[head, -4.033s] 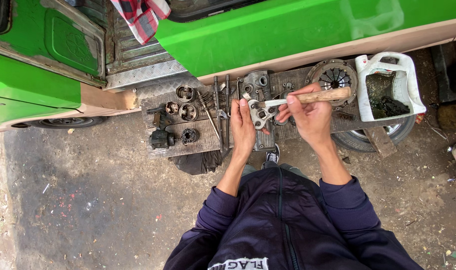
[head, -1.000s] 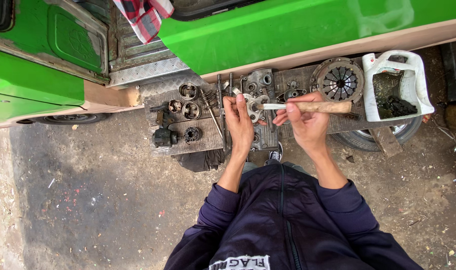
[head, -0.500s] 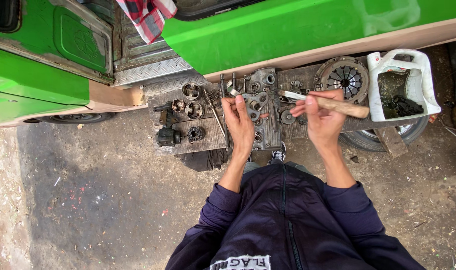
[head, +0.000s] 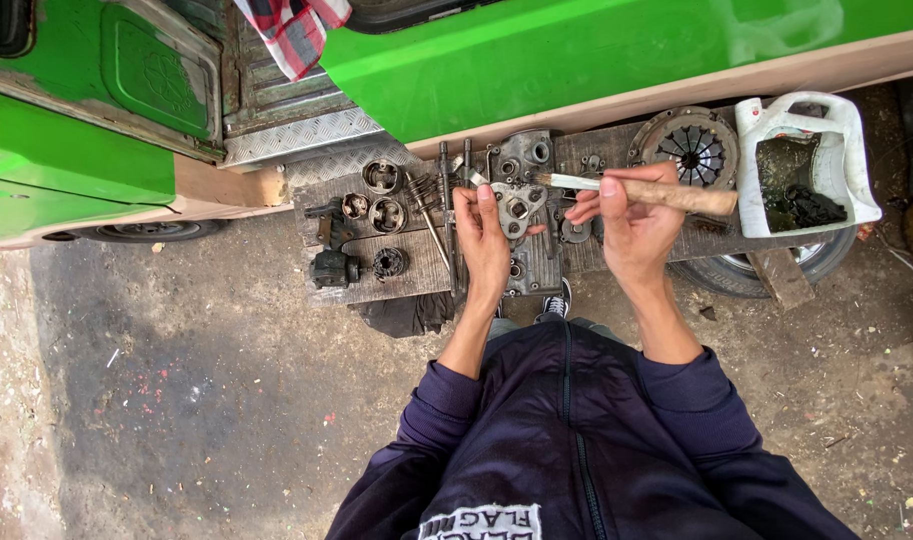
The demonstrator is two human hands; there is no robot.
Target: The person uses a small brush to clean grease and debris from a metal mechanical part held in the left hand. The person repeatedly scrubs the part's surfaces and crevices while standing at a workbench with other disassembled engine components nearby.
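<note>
A person in a dark zip-up top stands over a wooden board (head: 616,150) laid beside a green vehicle (head: 576,50), its surface strewn with oily engine parts. The left hand (head: 484,240) is closed around a grey metal plate (head: 516,207), fingers curled over its left edge so that part of the casting is covered. The right hand (head: 628,215) grips a wooden-handled tool (head: 666,193) near the middle of its handle, the shaft lying level with its pale tip reaching towards the plate; whether the tip touches cannot be made out. A round clutch disc (head: 691,150) sits behind the right hand, next to a cut-open white jug (head: 846,150) holding dark, indistinct contents. Pistons (head: 384,195) lie at the board's left end. A tyre (head: 816,262) shows only partly beneath the board.
</note>
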